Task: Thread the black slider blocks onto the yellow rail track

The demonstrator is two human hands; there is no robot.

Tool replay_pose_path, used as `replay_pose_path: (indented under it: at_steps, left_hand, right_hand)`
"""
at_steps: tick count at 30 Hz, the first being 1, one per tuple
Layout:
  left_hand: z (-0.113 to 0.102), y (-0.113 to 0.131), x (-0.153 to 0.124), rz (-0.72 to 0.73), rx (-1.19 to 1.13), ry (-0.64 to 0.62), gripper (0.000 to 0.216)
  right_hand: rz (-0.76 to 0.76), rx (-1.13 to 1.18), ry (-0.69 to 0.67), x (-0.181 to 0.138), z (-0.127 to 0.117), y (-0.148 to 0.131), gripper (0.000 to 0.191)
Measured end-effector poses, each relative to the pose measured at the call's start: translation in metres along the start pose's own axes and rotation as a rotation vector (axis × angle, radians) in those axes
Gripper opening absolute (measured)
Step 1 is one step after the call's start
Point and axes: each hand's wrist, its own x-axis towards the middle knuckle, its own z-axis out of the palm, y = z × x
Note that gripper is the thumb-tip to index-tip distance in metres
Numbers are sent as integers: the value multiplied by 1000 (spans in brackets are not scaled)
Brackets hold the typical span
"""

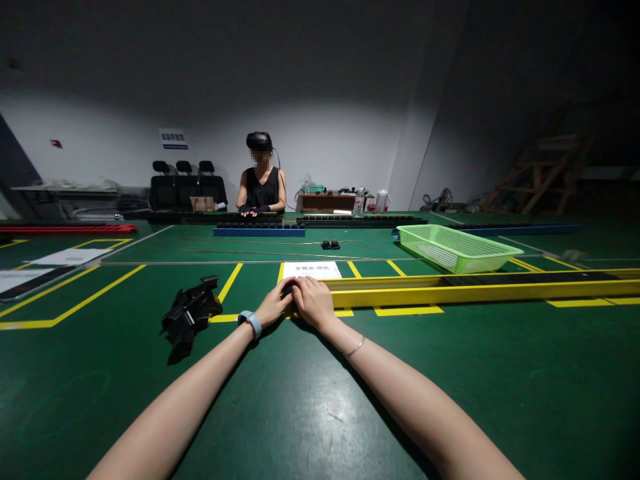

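Both my arms reach forward over a green table [310, 400]. My left hand [273, 307], with a watch on its wrist, and my right hand [313, 301], with a thin bracelet, meet at the left end of a long yellow rail [475, 288]. Their fingers are curled together around a small dark part [289, 288] at the rail's end; most of it is hidden. Black pieces sit in a row inside the rail further right. A white paper label [312, 270] lies just behind my hands.
A pile of black parts [189, 313] lies to the left of my hands. A light green basket [456, 247] stands at the back right. Across the table another person [261, 183] in a headset works at a blue rail [259, 231]. Yellow lines mark the table.
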Motion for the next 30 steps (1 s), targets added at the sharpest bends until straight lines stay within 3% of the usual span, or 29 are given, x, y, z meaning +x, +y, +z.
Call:
replay_pose_path:
  at_steps: [30]
  left_hand:
    - [0, 4, -1, -14, 26, 16, 42]
  right_hand:
    - [-7, -30, -19, 0, -3, 0, 35]
